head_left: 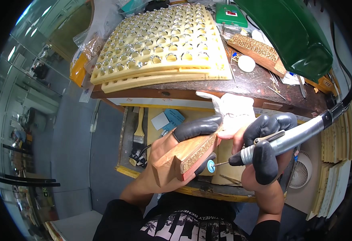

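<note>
My left hand (168, 142), with black finger covers, grips a wooden block (170, 160) with a speckled gold strip and red lower edge. My right hand (264, 160), also with black finger covers, holds a silver rotary handpiece (298, 136) on a black cable. A small light-blue disc (211, 166) on its shaft is beside the block; whether they touch I cannot tell. Behind both hands a bright white shape (234, 112) is too glaring to make out clearly. Under my hands is an open drawer (125, 168).
Stacked yellow ring trays (220, 74) cover the bench (260, 88), beside another speckled block (256, 52), thin tools and a green lamp (288, 32). The drawer holds a brush (139, 124) and blue paper (174, 118). A white fan (300, 170) and stacked boards (330, 184) stand right.
</note>
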Demonstrator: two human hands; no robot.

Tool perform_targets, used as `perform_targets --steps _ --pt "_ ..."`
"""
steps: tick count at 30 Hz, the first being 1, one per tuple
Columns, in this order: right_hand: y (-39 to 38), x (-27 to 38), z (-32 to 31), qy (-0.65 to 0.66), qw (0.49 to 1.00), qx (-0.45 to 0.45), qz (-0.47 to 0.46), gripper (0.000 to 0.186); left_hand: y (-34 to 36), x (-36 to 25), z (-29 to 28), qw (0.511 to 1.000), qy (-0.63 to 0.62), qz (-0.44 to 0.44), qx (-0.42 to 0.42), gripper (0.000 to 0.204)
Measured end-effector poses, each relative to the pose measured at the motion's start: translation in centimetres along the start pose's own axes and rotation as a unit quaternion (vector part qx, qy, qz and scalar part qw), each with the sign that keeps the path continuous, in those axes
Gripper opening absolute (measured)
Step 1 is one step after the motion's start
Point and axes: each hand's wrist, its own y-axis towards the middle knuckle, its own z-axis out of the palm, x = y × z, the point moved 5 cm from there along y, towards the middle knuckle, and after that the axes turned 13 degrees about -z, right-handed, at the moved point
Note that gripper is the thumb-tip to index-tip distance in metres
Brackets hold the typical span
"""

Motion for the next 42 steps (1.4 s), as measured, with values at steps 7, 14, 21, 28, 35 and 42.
perform_targets --steps 7,14,21,28,35,42 --pt "0.0 0.4 0.0 0.030 1.000 -0.004 0.010 0.033 -0.1 -0.2 -0.1 0.999 -0.006 0.014 -0.034 0.049" --pt "0.0 0.5 0.2 0.003 1.000 0.004 0.004 0.034 -0.2 0.0 0.0 0.999 0.001 0.025 -0.045 0.050" --pt "0.3 0.5 0.1 -0.013 1.000 0.023 -0.018 0.031 -0.1 0.9 0.0 1.000 -0.029 -0.007 -0.002 0.045" --pt "0.7 0.4 0.4 -0.006 1.000 0.023 0.007 0.027 0.1 1.0 -0.1 0.997 -0.075 -0.021 -0.005 0.044" --pt "1.3 1.1 0.4 0.055 0.998 -0.022 0.034 0.024 0.2 2.1 -0.2 0.992 -0.127 -0.008 0.009 0.048" --pt "2.1 0.9 0.0 -0.020 0.999 0.012 -0.034 0.017 0.8 2.2 0.9 0.946 -0.303 -0.102 -0.046 0.053"
